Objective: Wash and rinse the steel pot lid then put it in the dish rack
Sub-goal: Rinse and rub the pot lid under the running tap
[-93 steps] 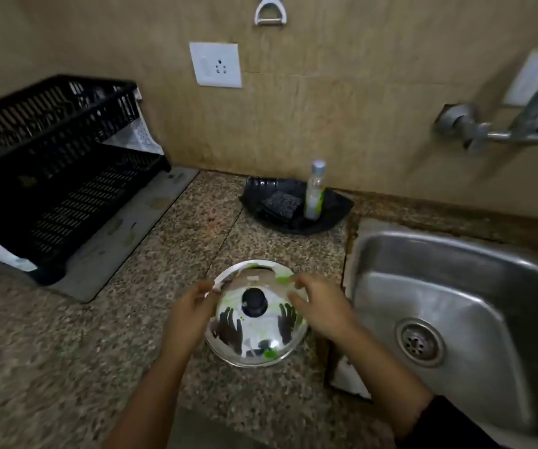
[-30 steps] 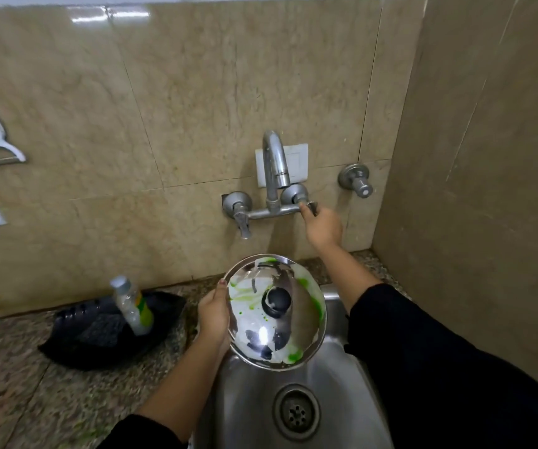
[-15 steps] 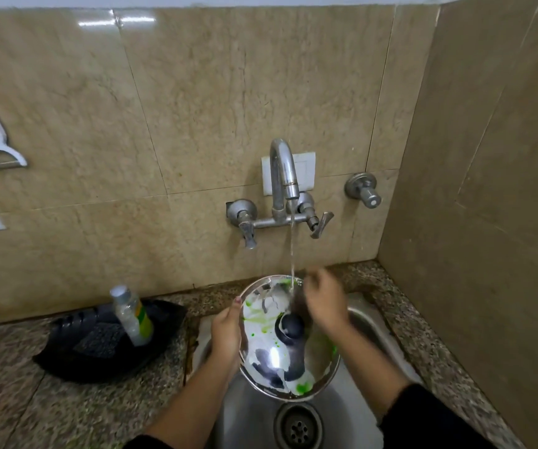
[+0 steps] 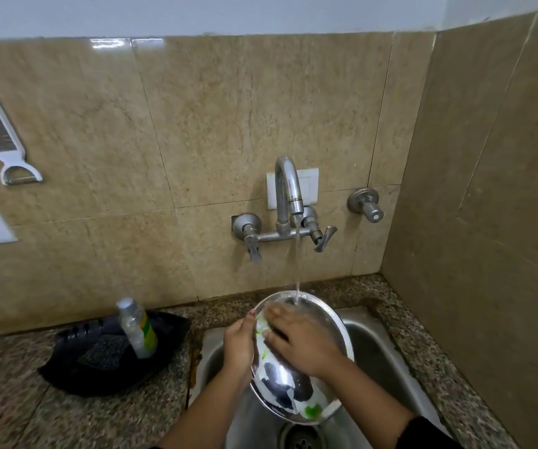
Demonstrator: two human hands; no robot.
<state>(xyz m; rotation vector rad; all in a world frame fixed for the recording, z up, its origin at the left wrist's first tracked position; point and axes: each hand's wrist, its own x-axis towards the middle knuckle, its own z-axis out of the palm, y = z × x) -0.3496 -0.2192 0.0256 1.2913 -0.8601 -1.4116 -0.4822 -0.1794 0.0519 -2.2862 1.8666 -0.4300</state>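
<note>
1. Wetting step: the round shiny steel pot lid [image 4: 296, 384] tilts over the steel sink [image 4: 384, 361] under running water.
2. Left hand [image 4: 240, 346] clamps its rim; right hand [image 4: 303, 343] lies open, rubbing.
3. Next, probably soap: green smears remain.

The left hand [image 4: 239, 345] curled its fingers round an edge and held on. The right hand [image 4: 300, 340] lay flat, fingers spread, palm down. Both arms reached forward.
</note>
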